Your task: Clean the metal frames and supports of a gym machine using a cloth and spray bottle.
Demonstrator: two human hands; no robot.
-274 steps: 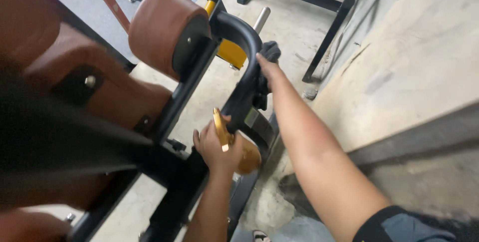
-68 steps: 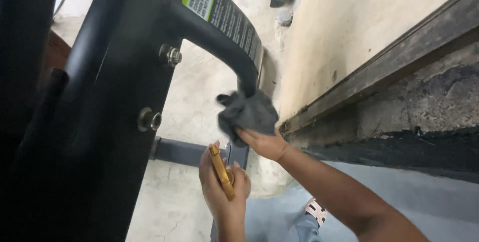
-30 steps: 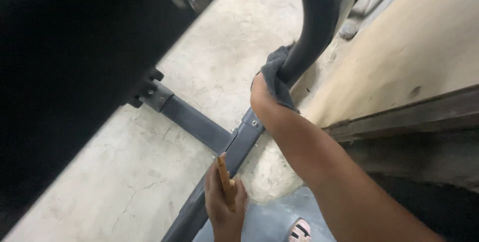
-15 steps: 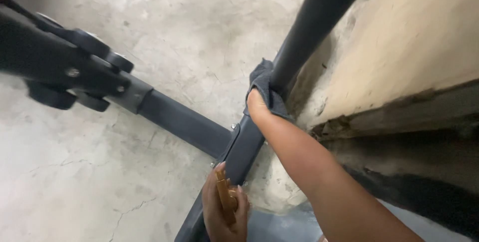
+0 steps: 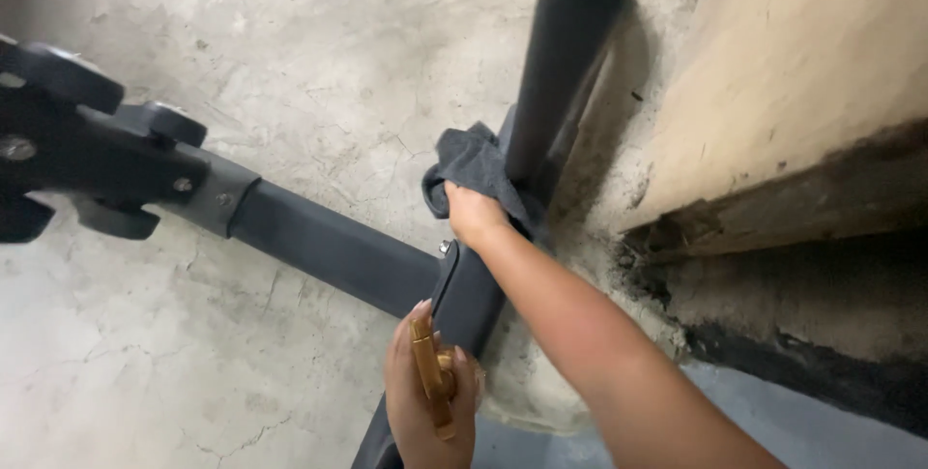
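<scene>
The right hand (image 5: 474,218) is clenched on a dark grey cloth (image 5: 474,167), pressing it against the foot of the black upright tube (image 5: 556,53) just where that tube meets the dark base rail (image 5: 474,290) on the floor. This looks like a wiping step, with the cloth bunched around the near-left side of the tube at its lowest part. The left hand (image 5: 425,401), low in the near middle of the view, has its grip closed around a gold-coloured object (image 5: 428,372); only its top edge and trigger-like part show, so whether it is a spray bottle cannot be told for sure.

Going on would call for working the cloth round the joint, and the far-right side of the tube looks awkward to reach, since the rough tan wall (image 5: 773,73) stands close behind it with a crumbling dark ledge (image 5: 773,218) at its base. A cross rail (image 5: 329,247) runs off to the left along the cracked concrete floor (image 5: 242,372), ending in a black bracket with round knobs (image 5: 87,150). The near forearm crosses over the base rail and hides part of it
</scene>
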